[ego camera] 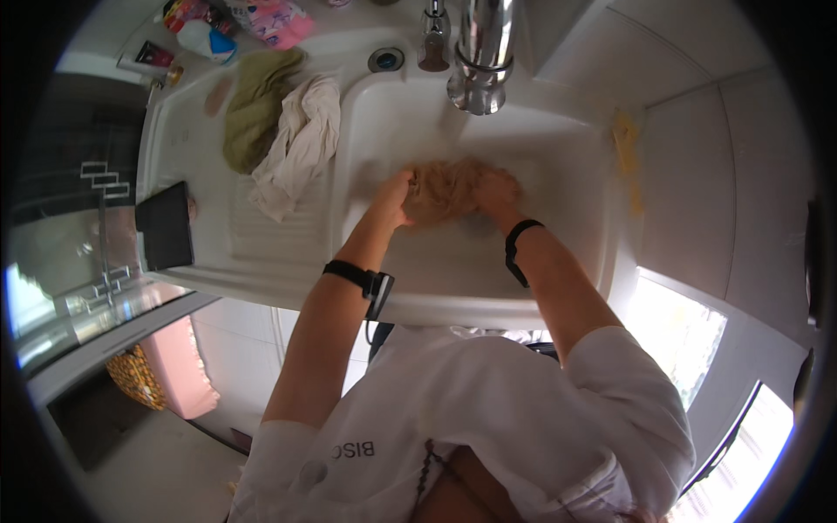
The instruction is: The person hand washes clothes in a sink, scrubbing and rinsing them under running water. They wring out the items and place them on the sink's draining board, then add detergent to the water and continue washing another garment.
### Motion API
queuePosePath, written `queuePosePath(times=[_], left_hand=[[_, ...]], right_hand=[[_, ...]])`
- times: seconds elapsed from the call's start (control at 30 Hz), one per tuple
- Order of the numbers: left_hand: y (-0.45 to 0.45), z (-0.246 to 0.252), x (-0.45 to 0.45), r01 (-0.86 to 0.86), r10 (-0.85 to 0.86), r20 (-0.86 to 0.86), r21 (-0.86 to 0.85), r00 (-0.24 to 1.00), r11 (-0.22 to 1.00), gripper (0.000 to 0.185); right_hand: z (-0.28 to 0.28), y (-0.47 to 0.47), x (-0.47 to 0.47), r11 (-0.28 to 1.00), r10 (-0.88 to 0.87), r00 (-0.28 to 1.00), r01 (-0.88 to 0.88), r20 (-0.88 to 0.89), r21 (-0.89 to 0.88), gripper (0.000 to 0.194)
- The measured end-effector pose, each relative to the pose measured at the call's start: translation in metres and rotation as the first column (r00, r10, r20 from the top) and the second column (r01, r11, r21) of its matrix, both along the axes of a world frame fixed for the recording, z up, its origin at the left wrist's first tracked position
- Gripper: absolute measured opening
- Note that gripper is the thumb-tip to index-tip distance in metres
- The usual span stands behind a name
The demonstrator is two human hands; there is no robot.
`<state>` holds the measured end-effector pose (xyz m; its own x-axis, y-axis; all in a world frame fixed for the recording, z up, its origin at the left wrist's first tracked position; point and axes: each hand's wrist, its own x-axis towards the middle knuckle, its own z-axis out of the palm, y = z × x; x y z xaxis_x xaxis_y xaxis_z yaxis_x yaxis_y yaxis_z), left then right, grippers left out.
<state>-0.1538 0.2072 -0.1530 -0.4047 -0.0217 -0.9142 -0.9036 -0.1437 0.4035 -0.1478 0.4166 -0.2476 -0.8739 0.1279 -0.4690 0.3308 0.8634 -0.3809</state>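
A bunched tan-brown cloth or garment (444, 189) lies low in the basin of a white laundry sink (425, 274). My left hand (396, 199) grips its left side, the thumb resting along the edge. At its right side my right hand (498, 189) is closed over the fabric, slightly blurred, with some fingers hidden in the folds. The basin seems to hold cloudy water, though its level is hard to make out. Above the cloth hangs a chrome faucet (480, 82), and no stream shows under it.
On the ribbed washboard at left lie an olive-green cloth (255, 104) and a cream cloth (301, 144). A black flat object (167, 225) rests at the sink's left edge. Behind stand a white-and-blue bottle (206, 40) and a pink pouch (278, 23). A smaller chrome tap (433, 39) is beside the faucet.
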Motion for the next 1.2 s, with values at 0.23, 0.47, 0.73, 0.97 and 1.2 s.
queuePosePath(times=[0.23, 0.47, 0.73, 0.97, 1.2], left_hand=[[-0.002, -0.046, -0.011, 0.042, -0.057, 0.033, 0.346, 0.998, 0.937, 0.05], [-0.011, -0.042, -0.001, 0.6, -0.061, -0.855, 0.309, 0.515, 0.738, 0.029], [0.033, 0.006, 0.002, 0.34, -0.345, -0.831, -0.202, 0.436, 0.918, 0.019], [0.027, -0.002, -0.007, 0.063, -0.044, -0.203, 0.087, 0.978, 0.994, 0.021], [-0.006, -0.016, -0.024, -0.099, 0.099, -0.006, -0.151, 0.995, 0.984, 0.032]], right_hand=[[0.091, -0.05, 0.021, 0.638, -0.016, 0.982, -0.136, -0.19, -0.758, 0.045], [0.155, -0.114, 0.053, 0.915, -0.1, 0.84, -0.133, -0.533, -0.381, 0.038], [0.099, -0.09, 0.015, 0.943, -0.034, 0.806, -0.171, -0.591, -0.287, 0.038], [0.037, 0.018, -0.01, 0.99, -0.086, 0.977, 0.061, -0.194, -0.131, 0.056], [0.022, -0.001, 0.019, 0.966, 0.057, 0.992, -0.026, -0.113, 0.259, 0.074]])
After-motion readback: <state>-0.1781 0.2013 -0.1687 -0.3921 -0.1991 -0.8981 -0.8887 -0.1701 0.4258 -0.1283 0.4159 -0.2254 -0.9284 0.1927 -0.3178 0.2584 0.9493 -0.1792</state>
